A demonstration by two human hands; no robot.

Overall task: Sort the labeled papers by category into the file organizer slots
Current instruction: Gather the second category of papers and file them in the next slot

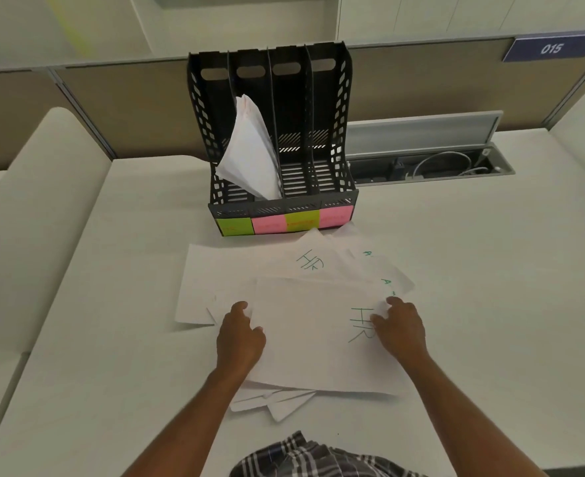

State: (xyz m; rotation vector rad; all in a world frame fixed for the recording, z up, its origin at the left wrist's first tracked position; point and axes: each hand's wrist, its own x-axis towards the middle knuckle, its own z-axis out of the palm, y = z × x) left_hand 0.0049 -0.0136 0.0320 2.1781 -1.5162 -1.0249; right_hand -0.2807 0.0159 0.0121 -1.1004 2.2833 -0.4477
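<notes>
The desk [456, 304] is carrying everything: the organizer [274, 139] standing at the back, and a loose pile of papers [284, 297] spreading in front of it, just short of the coloured notes [286, 222] stuck along its base. Four slots are showing; one stack [249, 153] is already leaning in the second slot from the left, flopping toward its neighbour, and the rest look empty.

The top sheet [318, 339], marked HR, is lying across the pile. The left hand [239, 335] is pressing on its left edge, fingers bent over the paper; the right hand [401, 328] is resting at its right edge by the lettering, fingers curled onto it. Whether either is truly pinching the sheet, I cannot tell.

The trouble I am expecting: two sheets lifting together, since edges are overlapping underneath. The notes are too blurred to read from here, so a wrong slot is possible. The leaning stack may also be blocking a clean drop.
</notes>
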